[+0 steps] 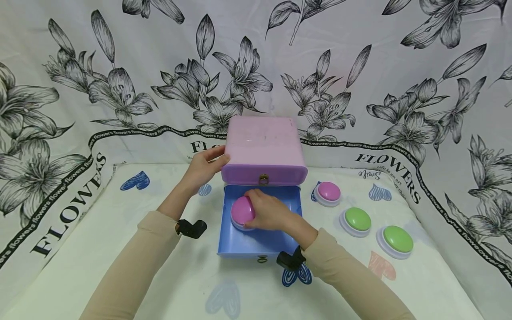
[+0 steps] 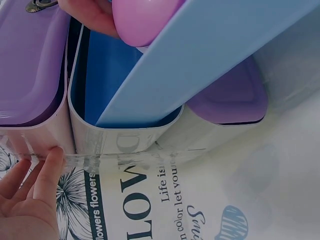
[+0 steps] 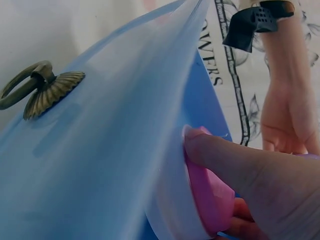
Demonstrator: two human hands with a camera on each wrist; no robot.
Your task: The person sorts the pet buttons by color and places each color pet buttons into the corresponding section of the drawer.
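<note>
A small drawer cabinet (image 1: 264, 140) with a pink top and purple front stands at the back centre. Its blue drawer (image 1: 264, 243) is pulled out towards me. Inside the drawer's left half, my right hand (image 1: 272, 212) grips a pink dome push button (image 1: 242, 210) with a white base. The right wrist view shows the thumb (image 3: 215, 150) on the button's edge, with the other fingers partly hidden behind it. My left hand (image 1: 205, 165) rests against the cabinet's left side. Its fingers (image 2: 49, 172) touch the pink side wall in the left wrist view.
To the right of the drawer, another pink button (image 1: 330, 191) and two green buttons, a nearer one (image 1: 398, 239) and a farther one (image 1: 358, 219), stand on the heart-print cloth (image 1: 180, 284). A flower-print curtain (image 1: 344, 26) hangs behind. The drawer's front carries a brass ring pull (image 3: 52, 87).
</note>
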